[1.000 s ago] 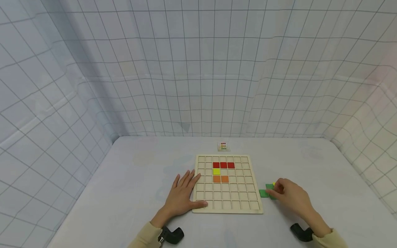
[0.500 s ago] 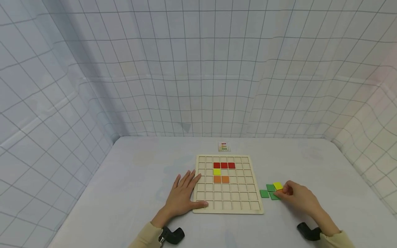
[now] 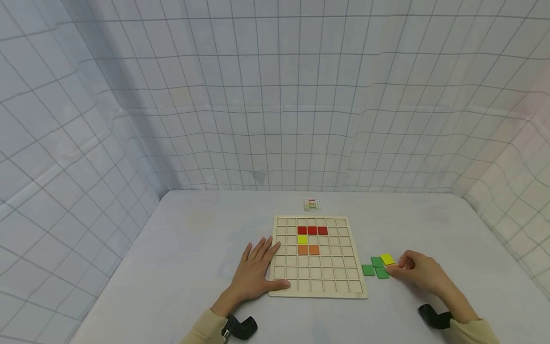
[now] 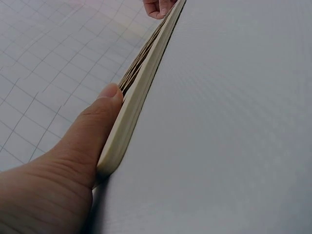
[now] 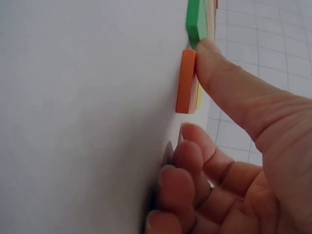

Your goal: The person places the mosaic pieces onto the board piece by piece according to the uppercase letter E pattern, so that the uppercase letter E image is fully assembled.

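Observation:
My left hand rests on the left edge of a cream gridded board, fingers spread; its thumb lies along the near rim. Red tiles, a yellow tile and two orange tiles sit in board cells. Right of the board, my right hand is at a loose orange tile. The thumb reaches the orange tile's upper end, while the loosely curled fingers stay below its lower end with a gap. Green tiles and another yellow tile lie alongside.
A small card with a coloured grid pattern lies beyond the board. A white sheet with grid lines hangs behind and at both sides of the white table. Black wrist devices sit on both wrists.
My right hand has slid to the right, off the green tiles, uncovering them and the loose yellow tile. The left hand stays on the board, whose tiles are unchanged.

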Demonstrator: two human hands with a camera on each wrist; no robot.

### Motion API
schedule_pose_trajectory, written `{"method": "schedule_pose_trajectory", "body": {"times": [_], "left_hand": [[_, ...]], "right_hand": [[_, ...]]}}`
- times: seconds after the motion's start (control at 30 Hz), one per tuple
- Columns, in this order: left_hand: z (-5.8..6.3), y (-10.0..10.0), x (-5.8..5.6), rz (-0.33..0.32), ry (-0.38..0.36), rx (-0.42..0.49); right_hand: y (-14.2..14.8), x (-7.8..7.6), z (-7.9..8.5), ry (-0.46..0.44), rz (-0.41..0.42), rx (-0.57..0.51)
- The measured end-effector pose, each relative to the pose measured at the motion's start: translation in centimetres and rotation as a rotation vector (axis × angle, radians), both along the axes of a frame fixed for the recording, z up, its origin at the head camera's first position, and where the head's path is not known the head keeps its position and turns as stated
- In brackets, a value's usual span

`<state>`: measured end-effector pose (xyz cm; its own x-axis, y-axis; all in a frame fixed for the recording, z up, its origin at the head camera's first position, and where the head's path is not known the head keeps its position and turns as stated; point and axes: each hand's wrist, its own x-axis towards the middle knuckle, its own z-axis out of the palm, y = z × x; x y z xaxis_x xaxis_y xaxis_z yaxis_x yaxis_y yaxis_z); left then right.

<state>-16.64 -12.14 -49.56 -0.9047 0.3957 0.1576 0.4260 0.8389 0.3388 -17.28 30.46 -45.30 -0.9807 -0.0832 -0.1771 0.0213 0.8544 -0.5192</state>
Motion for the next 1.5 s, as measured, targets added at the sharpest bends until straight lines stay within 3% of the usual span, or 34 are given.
{"method": "schedule_pose_trajectory", "body": {"times": [0.27, 0.43, 0.77, 1.03, 1.3, 1.5], "left_hand": [[0.0, 0.0, 0.1, 0.002, -0.005, 0.005], [0.0, 0.0, 0.1, 0.006, -0.007, 0.004], [0.0, 0.0, 0.2, 0.001, -0.011, 0.011], [0.1, 0.0, 0.2, -0.002, -0.002, 0.010], [0.0, 0.0, 0.2, -0.006, 0.004, 0.019], [0.1, -0.1, 0.2, -0.002, 0.002, 0.024]], "right_hand": [[0.2, -0.2, 0.4, 0.025, -0.051, 0.036], [0.1, -0.3, 0.6, 0.069, -0.042, 0.030], [-1.1, -0.7, 0.7, 0.068, -0.025, -0.013], [-2.0, -0.2, 0.8, 0.125, -0.039, -0.007], [-2.7, 0.7, 1.2, 0.185, 0.017, 0.001], [-4.5, 0.8, 1.6, 0.315, 0.087, -0.025]]}}
